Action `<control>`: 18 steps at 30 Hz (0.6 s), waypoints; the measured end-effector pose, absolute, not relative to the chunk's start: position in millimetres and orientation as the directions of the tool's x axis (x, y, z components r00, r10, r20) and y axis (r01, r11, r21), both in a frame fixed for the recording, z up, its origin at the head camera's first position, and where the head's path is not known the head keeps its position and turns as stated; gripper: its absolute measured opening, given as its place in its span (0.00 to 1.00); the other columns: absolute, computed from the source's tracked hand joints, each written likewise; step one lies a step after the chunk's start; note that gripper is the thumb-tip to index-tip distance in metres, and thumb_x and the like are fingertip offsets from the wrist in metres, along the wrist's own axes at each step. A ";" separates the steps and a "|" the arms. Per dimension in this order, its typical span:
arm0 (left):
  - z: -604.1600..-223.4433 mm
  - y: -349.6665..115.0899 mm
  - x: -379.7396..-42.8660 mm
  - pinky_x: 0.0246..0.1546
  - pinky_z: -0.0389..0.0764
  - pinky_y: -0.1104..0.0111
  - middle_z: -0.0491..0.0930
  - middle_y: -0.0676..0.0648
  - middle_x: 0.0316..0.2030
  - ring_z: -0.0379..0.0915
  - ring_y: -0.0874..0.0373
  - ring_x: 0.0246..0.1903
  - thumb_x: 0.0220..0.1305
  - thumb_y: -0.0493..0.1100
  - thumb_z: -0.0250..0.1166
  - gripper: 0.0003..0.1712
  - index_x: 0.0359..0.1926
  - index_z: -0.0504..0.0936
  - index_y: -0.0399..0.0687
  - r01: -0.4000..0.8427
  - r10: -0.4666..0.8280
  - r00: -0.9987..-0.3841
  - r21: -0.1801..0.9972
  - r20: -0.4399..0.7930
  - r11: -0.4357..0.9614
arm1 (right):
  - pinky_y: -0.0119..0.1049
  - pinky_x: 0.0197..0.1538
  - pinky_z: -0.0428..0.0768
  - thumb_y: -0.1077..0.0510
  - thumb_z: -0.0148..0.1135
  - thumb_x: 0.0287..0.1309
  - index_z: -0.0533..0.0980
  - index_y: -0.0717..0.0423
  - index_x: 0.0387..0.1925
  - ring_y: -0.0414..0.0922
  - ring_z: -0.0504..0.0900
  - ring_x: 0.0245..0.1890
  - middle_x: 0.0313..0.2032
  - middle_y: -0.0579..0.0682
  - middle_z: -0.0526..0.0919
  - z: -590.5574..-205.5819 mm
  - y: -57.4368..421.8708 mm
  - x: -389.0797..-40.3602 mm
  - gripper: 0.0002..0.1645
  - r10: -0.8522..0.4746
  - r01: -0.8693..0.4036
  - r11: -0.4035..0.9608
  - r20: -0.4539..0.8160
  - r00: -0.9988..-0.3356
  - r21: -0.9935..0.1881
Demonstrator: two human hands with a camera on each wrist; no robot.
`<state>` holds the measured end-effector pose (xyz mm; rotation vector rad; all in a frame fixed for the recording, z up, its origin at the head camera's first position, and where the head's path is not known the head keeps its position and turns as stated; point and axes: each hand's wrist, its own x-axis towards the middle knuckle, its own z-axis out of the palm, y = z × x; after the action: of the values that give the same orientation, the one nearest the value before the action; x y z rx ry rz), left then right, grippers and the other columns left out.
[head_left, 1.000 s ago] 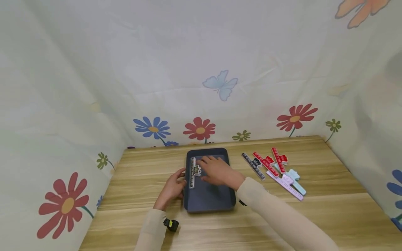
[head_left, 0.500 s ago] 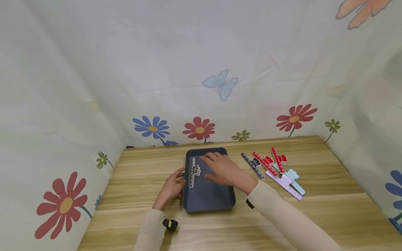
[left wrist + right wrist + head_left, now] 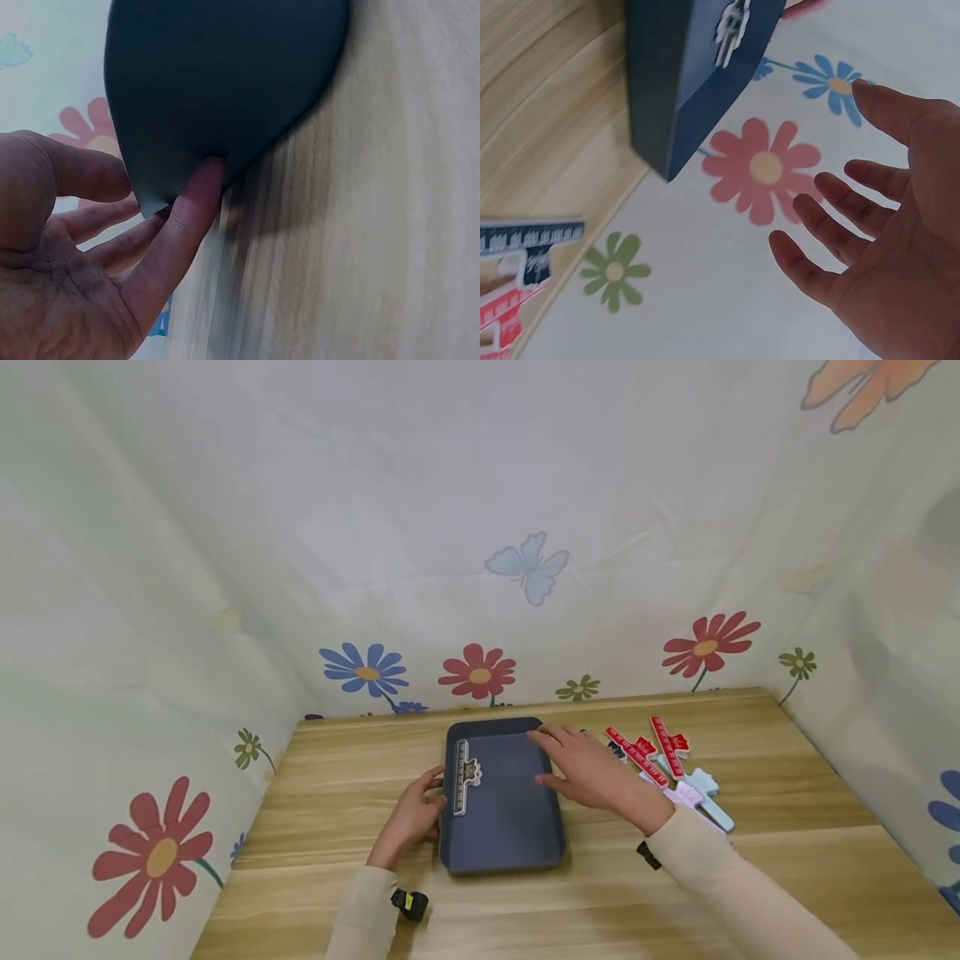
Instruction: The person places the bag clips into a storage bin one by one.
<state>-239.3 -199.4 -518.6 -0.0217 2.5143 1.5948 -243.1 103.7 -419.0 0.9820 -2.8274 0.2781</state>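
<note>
A dark blue-grey tray (image 3: 504,839) lies on the wooden table. Along its left inner side rests a black-and-white clip (image 3: 462,781) with a piano-key pattern. My left hand (image 3: 411,814) holds the tray's left edge; in the left wrist view its thumb meets the rim and a finger presses the outer wall. Over the tray's right rim hovers my right hand (image 3: 588,768), fingers spread and nothing in them, as the right wrist view also shows. Just beyond it lie more clips: a black clip (image 3: 536,251), mostly hidden in the head view, and a red clip (image 3: 636,757).
Farther right, a second red clip (image 3: 667,747), a light blue clip (image 3: 716,810) and a lilac clip (image 3: 682,793) lie in an overlapping group. A flower-printed curtain (image 3: 420,568) surrounds the table (image 3: 330,777) at the back and sides.
My right hand has moved right, from beside the clip inside the tray to over the tray's right rim, partly covering the loose clips. The left hand and the clip in the tray stay put.
</note>
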 end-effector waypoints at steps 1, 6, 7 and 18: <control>-518.7 -199.3 -239.4 0.13 0.79 0.59 0.67 0.35 0.62 0.79 0.52 0.28 0.63 0.33 0.52 0.33 0.69 0.59 0.52 -0.101 0.076 -0.986 0.898 -0.147 0.427 | 0.53 0.61 0.71 0.38 0.58 0.56 0.60 0.49 0.67 0.51 0.68 0.63 0.64 0.52 0.68 -420.0 107.9 -243.7 0.41 -0.594 -0.619 0.774 0.186 -0.782 -0.132; -519.2 -198.9 -239.6 0.13 0.79 0.58 0.67 0.36 0.61 0.79 0.52 0.28 0.63 0.33 0.53 0.33 0.69 0.60 0.54 -0.111 0.075 -0.985 0.902 -0.156 0.417 | 0.50 0.62 0.71 0.41 0.61 0.56 0.61 0.52 0.67 0.51 0.68 0.63 0.63 0.53 0.68 -427.6 127.6 -247.2 0.41 -0.579 -0.606 0.782 0.194 -0.792 -0.143; -519.4 -198.7 -239.7 0.13 0.79 0.58 0.67 0.36 0.61 0.79 0.52 0.28 0.63 0.33 0.53 0.33 0.69 0.60 0.54 -0.111 0.076 -0.985 0.902 -0.156 0.417 | 0.50 0.62 0.71 0.41 0.61 0.56 0.61 0.52 0.66 0.51 0.68 0.63 0.63 0.53 0.68 -429.0 131.6 -247.6 0.41 -0.574 -0.602 0.785 0.193 -0.796 -0.145; -517.2 -198.6 -240.0 0.13 0.79 0.58 0.67 0.37 0.62 0.79 0.51 0.34 0.63 0.34 0.53 0.33 0.69 0.60 0.55 -0.121 0.075 -0.983 0.901 -0.166 0.416 | 0.54 0.59 0.72 0.43 0.61 0.56 0.61 0.53 0.67 0.53 0.68 0.61 0.62 0.54 0.68 -435.2 170.3 -251.8 0.40 -0.523 -0.544 0.828 0.162 -0.837 -0.135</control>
<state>-240.0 -198.6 -517.2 -0.0406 2.4868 1.6057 -251.8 170.3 -435.2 0.8462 -2.8898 0.2669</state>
